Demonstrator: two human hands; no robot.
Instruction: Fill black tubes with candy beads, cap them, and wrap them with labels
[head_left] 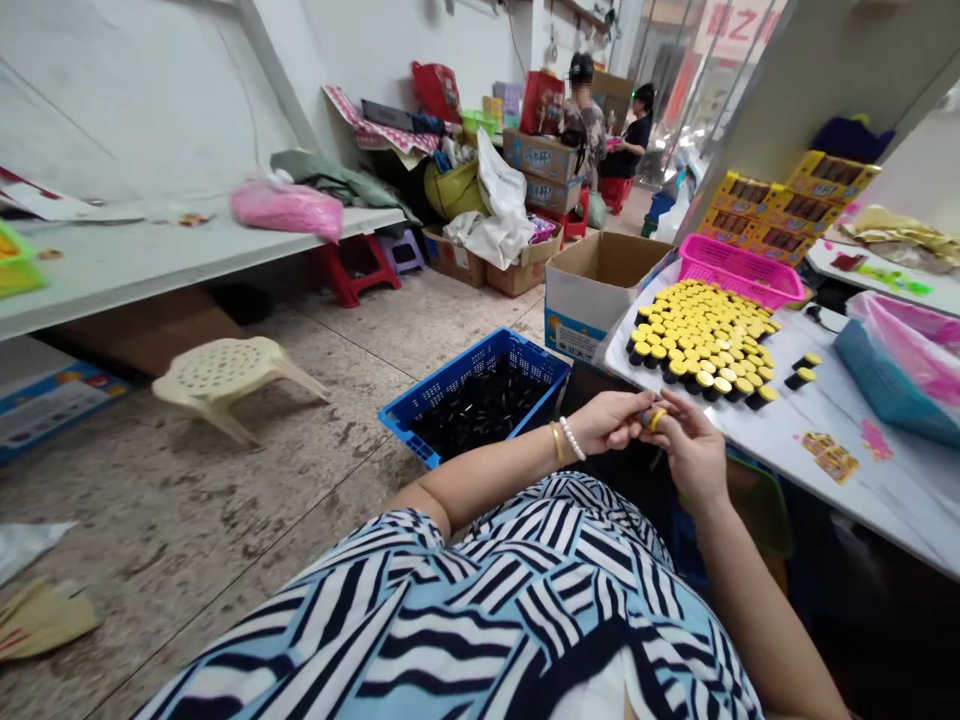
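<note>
A small yellow piece (657, 418) is held right of the frame's centre, just off the near edge of the white table (900, 520). It is gripped by the bent fingers of the right hand (694, 450), the thumb being laid along its near side; by the left hand (611, 420) it is pinched at the other side, with the remaining fingers curled inward, though the exact contact is partly hidden. Because the piece is so small and is supported only at the fingertips, it could be dropped if either pinch were loosened, and it might then be lost in the dark gap below. If it were pressed unevenly by the two hands, it could be twisted askew or creased. Farther up, the yellow-capped containers (712, 340) are packed closely, so several could be toppled if the near row were brushed by a knuckle; the loose pair (802, 370) at the right could be knocked over by a sleeveless forearm swung wide. As for looks, the piece is seen as bright yellow with a duller greyish patch beside it, short and apparently rounded; whether a cap, a label or both is shown cannot be told, since most of it is covered by fingers.
</note>
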